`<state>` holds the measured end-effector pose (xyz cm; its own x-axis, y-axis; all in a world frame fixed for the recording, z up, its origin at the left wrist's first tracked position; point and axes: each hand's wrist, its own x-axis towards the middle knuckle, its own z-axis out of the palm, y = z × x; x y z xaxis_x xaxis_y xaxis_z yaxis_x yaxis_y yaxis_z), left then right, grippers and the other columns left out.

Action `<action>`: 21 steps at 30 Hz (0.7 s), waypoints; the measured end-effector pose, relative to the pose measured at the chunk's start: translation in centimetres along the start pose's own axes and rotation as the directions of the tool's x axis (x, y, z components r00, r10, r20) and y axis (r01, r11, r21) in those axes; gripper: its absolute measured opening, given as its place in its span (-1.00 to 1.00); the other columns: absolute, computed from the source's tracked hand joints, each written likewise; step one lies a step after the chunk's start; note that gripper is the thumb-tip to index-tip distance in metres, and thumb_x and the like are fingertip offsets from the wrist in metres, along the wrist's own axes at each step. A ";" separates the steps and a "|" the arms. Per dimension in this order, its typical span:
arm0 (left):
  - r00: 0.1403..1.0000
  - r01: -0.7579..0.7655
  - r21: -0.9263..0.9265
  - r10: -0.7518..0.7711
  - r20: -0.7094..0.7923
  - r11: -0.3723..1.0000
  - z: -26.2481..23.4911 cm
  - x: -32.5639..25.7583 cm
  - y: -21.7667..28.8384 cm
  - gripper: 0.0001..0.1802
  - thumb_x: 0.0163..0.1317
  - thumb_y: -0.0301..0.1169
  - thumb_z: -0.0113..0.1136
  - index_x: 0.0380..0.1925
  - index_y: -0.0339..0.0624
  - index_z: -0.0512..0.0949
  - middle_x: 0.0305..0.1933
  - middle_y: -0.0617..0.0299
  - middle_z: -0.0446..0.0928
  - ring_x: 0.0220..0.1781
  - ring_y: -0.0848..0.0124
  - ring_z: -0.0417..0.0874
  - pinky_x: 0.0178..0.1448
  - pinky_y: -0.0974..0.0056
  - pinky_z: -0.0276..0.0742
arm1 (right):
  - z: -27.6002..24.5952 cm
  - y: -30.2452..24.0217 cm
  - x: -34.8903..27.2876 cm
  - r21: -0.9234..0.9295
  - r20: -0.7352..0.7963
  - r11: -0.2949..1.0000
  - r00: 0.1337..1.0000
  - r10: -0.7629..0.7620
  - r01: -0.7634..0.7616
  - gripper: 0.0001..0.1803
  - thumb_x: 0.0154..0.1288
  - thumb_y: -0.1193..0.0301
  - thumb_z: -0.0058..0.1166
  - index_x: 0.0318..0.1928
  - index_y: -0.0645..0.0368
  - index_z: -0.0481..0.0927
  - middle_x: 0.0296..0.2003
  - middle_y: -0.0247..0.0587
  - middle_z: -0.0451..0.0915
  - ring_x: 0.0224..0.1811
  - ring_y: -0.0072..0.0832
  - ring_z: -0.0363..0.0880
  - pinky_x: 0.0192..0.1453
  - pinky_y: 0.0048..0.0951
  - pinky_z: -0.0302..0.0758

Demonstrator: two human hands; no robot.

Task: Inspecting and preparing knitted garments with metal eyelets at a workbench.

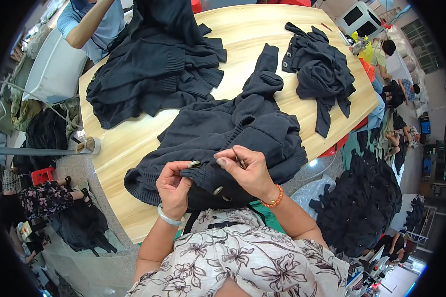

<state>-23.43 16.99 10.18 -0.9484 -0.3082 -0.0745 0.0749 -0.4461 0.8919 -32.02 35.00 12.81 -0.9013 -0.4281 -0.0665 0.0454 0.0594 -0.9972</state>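
Pinching dark knit garment edge at counter six o'clock: left hand fingers pressed on buttoned hem, right hand nipping fabric. Looking soft, floppy, fairly heavy; gripping best at ribbed edge.

A floral cream-and-brown top, a pale bangle and an orange bead bracelet.

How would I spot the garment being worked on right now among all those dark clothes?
Start at the pale wooden table and go to its near edge. There the dark navy knitted cardigan spills over the edge toward the person, whose left hand and right hand pinch its button band. The other dark heaps lie farther back, and neither hand touches them.
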 end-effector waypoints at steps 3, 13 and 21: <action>0.994 -0.106 0.085 0.102 0.043 0.991 0.2 0.3 -0.7 -0.78 0.19 -0.58 0.30 -0.17 -0.32 0.52 -0.06 0.10 0.57 -0.05 0.43 0.57 0.08 0.40 0.46 | 0.0 -1.3 0.0 -0.090 0.072 0.996 0.997 0.003 0.004 -0.84 0.21 0.42 0.29 -0.26 0.25 0.70 -0.46 -0.43 0.49 -0.52 -0.77 0.29 -0.46 -0.65 0.25; 0.797 -0.592 0.600 0.503 0.335 0.538 1.4 0.1 0.0 -0.59 -0.16 -0.80 0.21 -0.24 -0.26 0.57 -0.19 0.02 0.63 -0.20 0.19 0.66 -0.09 0.27 0.57 | 0.7 -0.5 -0.5 0.118 0.114 0.993 0.993 0.011 -0.025 -0.87 0.17 0.51 0.30 -0.30 0.33 0.69 -0.50 -0.42 0.46 -0.54 -0.79 0.30 -0.51 -0.64 0.21; 0.768 -0.618 0.629 0.534 0.354 0.472 1.8 -0.3 0.2 -0.60 -0.18 -0.81 0.20 -0.26 -0.27 0.58 -0.20 0.01 0.64 -0.20 0.18 0.67 -0.09 0.27 0.57 | 1.9 -0.8 -1.6 -0.191 -0.037 0.907 0.921 -0.388 0.375 -0.86 0.01 0.64 0.26 -0.36 0.28 0.62 -0.44 -0.32 0.51 -0.57 -0.72 0.37 -0.54 -0.65 0.28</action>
<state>-23.66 18.48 11.17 -0.7973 -0.1777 0.5769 0.4277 0.5080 0.7477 -29.81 33.91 13.62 -0.8636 -0.3838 0.3270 -0.3788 0.0659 -0.9231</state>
